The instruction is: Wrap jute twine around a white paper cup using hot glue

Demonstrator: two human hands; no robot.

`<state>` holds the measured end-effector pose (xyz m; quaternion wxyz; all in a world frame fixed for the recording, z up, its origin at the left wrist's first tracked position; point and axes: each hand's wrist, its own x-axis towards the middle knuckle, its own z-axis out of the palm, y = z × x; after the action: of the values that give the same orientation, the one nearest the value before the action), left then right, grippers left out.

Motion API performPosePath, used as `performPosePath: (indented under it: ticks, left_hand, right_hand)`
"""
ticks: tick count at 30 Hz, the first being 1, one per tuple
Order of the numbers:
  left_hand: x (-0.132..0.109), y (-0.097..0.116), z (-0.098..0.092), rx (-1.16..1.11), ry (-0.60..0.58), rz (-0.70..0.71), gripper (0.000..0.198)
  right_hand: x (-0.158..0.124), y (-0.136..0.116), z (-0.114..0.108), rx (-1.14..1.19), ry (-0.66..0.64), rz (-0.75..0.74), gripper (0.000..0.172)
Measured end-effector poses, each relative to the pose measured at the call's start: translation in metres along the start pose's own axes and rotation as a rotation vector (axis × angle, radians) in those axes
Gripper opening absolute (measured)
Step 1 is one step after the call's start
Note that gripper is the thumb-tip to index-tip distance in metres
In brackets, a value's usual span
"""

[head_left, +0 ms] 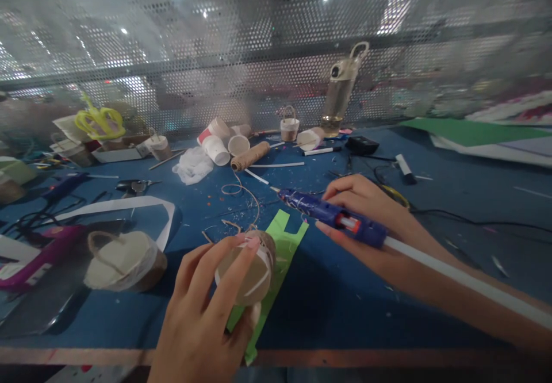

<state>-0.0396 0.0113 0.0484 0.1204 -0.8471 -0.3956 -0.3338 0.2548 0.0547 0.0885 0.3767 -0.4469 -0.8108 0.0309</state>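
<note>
My left hand [211, 308] is closed around a small paper cup [248, 282] wrapped in brown twine, tipped so that its pale round end faces me. Under the cup lies a strip of bright green paper [287, 251] with a notched end. In my right hand [366, 210] is a blue hot glue gun [332, 213], its nozzle pointing left and away over the table. A long white glue stick [457, 274] runs out of its back along my forearm. To the left of my left hand stands a twine-handled cup basket [125, 262].
Behind my hands lie a twine roll [250, 156], white paper cups [215, 150], a crumpled white plastic bag [194, 165] and a small finished basket [289, 127]. A bottle [340, 92] stands by the perforated metal screen [259, 72]. Green sheets [483, 136] lie at right, a magenta tool [41, 256] at left.
</note>
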Motion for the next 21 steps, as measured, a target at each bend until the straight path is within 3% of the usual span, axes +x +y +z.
performPosePath:
  ticks: [8, 12, 21]
  left_hand:
    - [0.007, -0.003, -0.005, -0.033, -0.052, -0.032, 0.066]
    - [0.007, -0.002, -0.004, -0.053, -0.109, -0.023, 0.070]
    - [0.008, -0.002, -0.008, -0.028, -0.054, 0.002, 0.067]
  right_hand:
    - [0.000, 0.000, 0.015, 0.026, 0.015, 0.005, 0.005]
    - [-0.007, 0.007, 0.018, -0.009, -0.042, 0.052, 0.013]
    - [-0.015, 0.019, 0.020, -0.016, -0.083, 0.009, 0.020]
